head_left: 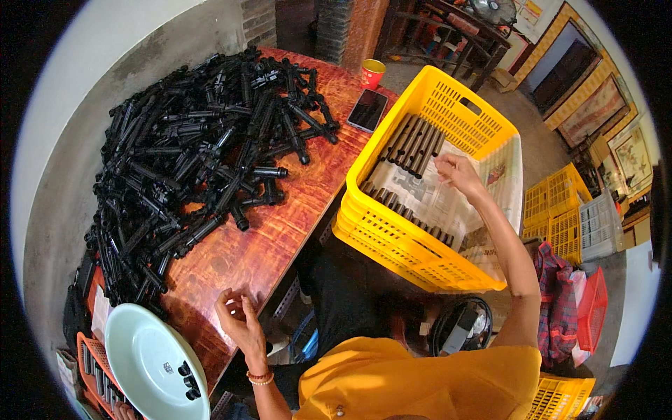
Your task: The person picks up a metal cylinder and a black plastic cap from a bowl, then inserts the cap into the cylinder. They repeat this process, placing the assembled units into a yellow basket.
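My left hand point(241, 323) hovers at the table's front edge, holding nothing, its fingers loosely bent and apart from the thumb. Inside a yellow plastic crate point(420, 264), my right hand point(456, 173) has its fingertips closed at the end of a black tube point(424, 162). That tube is the nearest to my hand in a row of dark tubes point(406, 143) lying side by side. More tubes point(402, 210) line the crate's near side. Printed paper point(458, 199) covers the crate floor. A large heap of black tubular parts point(203, 147) spreads over the table.
Left of me stands a pale green basin point(143, 350) with several small black caps point(189, 381), beside an orange basket point(94, 371) of tubes. A phone point(367, 110) and a red can point(372, 73) lie near the crate. Yellow crates point(556, 199) stand right. Part of another hand point(124, 411) shows lower left.
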{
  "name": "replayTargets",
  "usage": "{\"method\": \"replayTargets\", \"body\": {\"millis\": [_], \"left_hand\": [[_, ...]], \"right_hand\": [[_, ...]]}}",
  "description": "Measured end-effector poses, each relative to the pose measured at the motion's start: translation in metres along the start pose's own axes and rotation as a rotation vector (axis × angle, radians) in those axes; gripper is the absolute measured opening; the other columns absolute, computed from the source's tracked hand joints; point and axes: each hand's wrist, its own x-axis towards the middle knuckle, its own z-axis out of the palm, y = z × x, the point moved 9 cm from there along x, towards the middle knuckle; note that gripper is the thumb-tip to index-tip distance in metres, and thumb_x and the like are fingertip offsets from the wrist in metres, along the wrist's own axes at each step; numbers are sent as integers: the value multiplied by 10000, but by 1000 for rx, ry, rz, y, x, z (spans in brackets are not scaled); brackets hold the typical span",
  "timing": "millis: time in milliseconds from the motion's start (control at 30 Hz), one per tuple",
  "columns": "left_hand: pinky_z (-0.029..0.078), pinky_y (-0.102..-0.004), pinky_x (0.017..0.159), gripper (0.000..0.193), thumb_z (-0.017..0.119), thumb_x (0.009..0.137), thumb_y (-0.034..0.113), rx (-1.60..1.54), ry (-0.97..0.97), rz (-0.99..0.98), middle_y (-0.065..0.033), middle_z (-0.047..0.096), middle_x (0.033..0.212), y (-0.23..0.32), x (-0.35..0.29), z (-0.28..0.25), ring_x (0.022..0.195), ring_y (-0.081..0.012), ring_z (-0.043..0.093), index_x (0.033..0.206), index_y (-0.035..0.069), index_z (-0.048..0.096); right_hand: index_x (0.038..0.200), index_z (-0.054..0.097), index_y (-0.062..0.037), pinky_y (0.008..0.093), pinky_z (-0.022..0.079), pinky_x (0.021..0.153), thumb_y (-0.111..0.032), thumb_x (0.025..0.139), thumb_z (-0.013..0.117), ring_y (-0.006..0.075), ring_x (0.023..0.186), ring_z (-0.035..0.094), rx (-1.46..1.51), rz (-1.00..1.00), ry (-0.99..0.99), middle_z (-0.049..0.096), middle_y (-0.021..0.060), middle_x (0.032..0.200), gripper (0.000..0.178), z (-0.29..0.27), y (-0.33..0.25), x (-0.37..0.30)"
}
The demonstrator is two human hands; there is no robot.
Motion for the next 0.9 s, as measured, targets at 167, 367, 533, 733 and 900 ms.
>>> {"method": "replayTargets", "body": {"millis": [167,367,533,733,900], "left_hand": [[447,-277,639,194,572,882,69,32,82,-17,-124,616,912,-33,3,11,712,-153,561,1054,-15,538],[472,-261,623,129,553,913,70,227,76,-18,-90,564,892,-49,-1,17,748,-134,559,1006,-18,532],[419,-332,613,113,593,873,72,508,97,166,-110,528,824,-5,6,27,726,-231,511,934,-22,577],[443,-346,664,107,552,889,40,484,49,15,-127,525,853,-24,5,31,753,-243,515,955,-42,572],[454,-356,623,99,552,876,34,578,53,135,-131,532,847,-12,7,34,728,-265,540,943,-35,577]], "right_hand": [[792,518,-65,341,456,514,-285,869,623,126,603,514,80,328,-55,510,36,663,255,11,162,114],[816,548,-6,360,434,444,-341,766,727,182,511,505,172,451,125,504,63,632,383,33,272,205],[873,572,30,349,397,405,-387,738,752,167,445,454,495,343,215,517,63,656,473,52,253,218],[976,607,70,356,511,538,-193,687,812,233,686,620,479,451,463,633,136,889,442,43,270,237],[993,598,92,375,525,630,-72,696,765,270,772,629,738,426,414,628,159,951,378,63,231,229]]}}
